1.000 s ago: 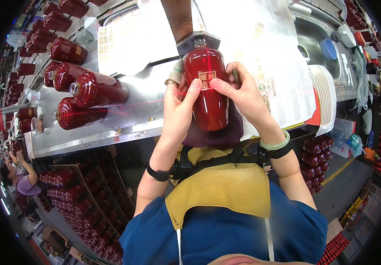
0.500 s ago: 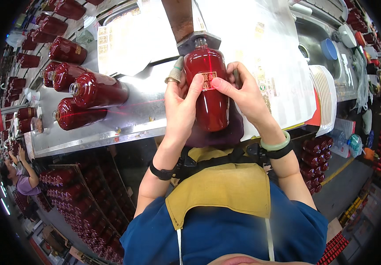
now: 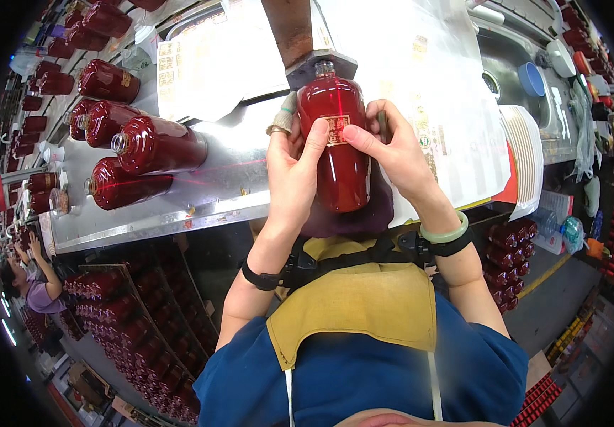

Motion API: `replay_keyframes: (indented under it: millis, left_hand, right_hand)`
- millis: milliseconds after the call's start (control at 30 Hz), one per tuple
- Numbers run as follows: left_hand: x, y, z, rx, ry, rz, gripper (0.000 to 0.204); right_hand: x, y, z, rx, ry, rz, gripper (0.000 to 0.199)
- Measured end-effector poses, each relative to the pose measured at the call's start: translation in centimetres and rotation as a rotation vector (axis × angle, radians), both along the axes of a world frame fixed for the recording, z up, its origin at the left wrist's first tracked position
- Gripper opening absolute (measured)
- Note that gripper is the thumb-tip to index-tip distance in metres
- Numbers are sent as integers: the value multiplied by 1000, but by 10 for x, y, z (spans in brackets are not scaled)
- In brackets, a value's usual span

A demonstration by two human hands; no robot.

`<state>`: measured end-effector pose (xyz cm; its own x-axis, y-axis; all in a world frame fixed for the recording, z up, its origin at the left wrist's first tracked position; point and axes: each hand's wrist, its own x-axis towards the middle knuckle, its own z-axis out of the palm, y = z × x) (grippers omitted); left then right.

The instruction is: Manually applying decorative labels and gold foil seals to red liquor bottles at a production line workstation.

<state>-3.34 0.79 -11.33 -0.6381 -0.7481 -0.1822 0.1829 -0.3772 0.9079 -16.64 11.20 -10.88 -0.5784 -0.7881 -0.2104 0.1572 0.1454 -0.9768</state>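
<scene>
A glossy dark red glass bottle (image 3: 342, 171) lies on its side at the bench edge, its neck against a metal stop (image 3: 335, 61) and its base towards me. On its face is a small gold-framed label (image 3: 336, 130). My left hand (image 3: 294, 162) grips the bottle's left side, with the thumb on the label's left edge and a cloth cover on one finger. From the other side my right hand (image 3: 392, 146) closes on the bottle, its thumb pressing the label's right edge. The remaining fingers are partly hidden behind the glass. Beneath the base lies a dark cloth (image 3: 384, 213).
Several red bottles (image 3: 161, 144) stand on the metal bench (image 3: 229, 191) to the left. Sheets of gold labels (image 3: 200, 75) lie behind them, and white sheeting (image 3: 438, 92) covers the right side. A sink (image 3: 510, 53) is at far right. Racks of bottles (image 3: 125, 313) stand below left.
My right thumb has shifted very slightly to the right on the label. Both hands otherwise keep their places on the bottle. At far left, another person's arms have moved a little.
</scene>
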Motion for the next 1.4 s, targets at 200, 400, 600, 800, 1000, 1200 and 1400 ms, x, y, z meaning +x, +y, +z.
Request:
replay_keyframes:
  millis: [200,400,600,800,1000,1200,1400]
  left_hand:
    - [1,0,0,4,1,1,49]
    - [2,0,5,41,7,-4,48]
    - [2,1,4,4,-17,-1,48]
    - [2,1,3,-19,-19,12,48]
    - [1,2,0,-9,10,11,48]
    - [0,2,-1,-26,-3,27,49]
    - [8,-2,0,83,39,-21,54]
  right_hand:
    - [-1,1,1,-8,11,4,45]
    - [-1,2,2,-3,16,20,44]
    - [0,2,4,2,1,24,43]
    - [-2,2,1,-19,-18,35,42]
    - [-1,2,0,-14,-19,28,43]
    - [-2,2,0,-16,-13,27,44]
    - [-9,5,5,-14,-35,55,37]
